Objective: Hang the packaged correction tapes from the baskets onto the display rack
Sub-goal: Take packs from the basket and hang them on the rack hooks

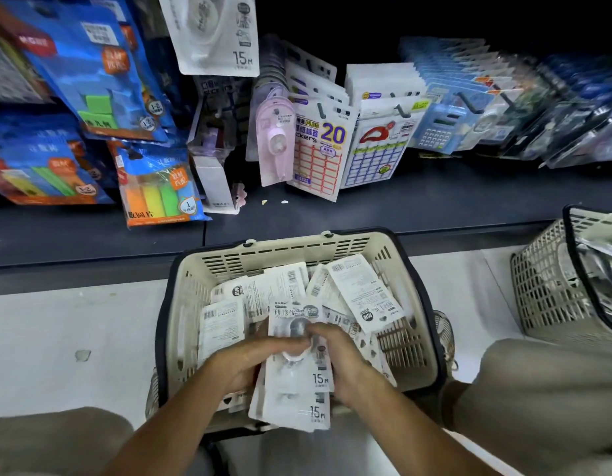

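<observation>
Head view: we look down at a dark shelf [435, 207] under hanging stationery.
Basket [411, 269]: cream, on the floor before us, full of white packets.
Second basket [545, 280]: at right.
Packets [297, 383]: a small stack, held over the basket.
Left hand [242, 364]: we curl our fingers round the stack's left side.
Right hand [342, 359]: we pinch the top packet.
Hung packet [211, 32]: already on the rack, top centre.
</observation>
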`<state>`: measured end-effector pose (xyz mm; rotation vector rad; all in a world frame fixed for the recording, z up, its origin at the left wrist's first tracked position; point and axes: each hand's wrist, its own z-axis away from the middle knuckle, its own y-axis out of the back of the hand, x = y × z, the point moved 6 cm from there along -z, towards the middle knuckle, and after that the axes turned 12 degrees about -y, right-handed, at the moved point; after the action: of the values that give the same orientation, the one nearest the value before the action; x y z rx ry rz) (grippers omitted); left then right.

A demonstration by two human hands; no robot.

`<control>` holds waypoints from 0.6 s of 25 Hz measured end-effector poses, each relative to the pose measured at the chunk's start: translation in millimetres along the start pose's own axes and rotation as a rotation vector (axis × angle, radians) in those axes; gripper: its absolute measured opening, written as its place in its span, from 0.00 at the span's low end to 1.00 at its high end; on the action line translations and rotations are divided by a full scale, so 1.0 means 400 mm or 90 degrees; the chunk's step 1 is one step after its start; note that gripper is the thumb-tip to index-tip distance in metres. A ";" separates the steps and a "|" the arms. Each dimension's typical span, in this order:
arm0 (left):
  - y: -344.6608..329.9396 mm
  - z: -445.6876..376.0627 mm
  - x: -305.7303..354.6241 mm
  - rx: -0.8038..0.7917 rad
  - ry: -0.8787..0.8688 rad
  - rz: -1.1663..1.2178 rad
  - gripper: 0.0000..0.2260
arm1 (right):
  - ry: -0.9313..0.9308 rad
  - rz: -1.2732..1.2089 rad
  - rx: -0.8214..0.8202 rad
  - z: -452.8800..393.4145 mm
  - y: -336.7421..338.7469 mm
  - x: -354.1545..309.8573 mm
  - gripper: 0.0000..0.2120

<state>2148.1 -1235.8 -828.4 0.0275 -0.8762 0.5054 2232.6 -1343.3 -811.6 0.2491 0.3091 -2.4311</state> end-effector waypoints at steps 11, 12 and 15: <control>0.068 0.013 0.110 0.144 -0.142 0.122 0.37 | 0.416 1.017 0.561 0.044 0.262 -0.191 0.26; 0.076 0.011 0.113 0.154 -0.149 0.112 0.39 | 0.460 0.968 0.559 0.053 0.262 -0.203 0.18; 0.099 0.008 0.108 0.170 -0.154 0.062 0.46 | 0.670 0.558 0.464 0.133 0.260 -0.286 0.10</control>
<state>2151.4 -1183.6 -801.4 0.2966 -1.0442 0.7177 2381.0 -1368.3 -747.9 1.5986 -0.2432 -1.2636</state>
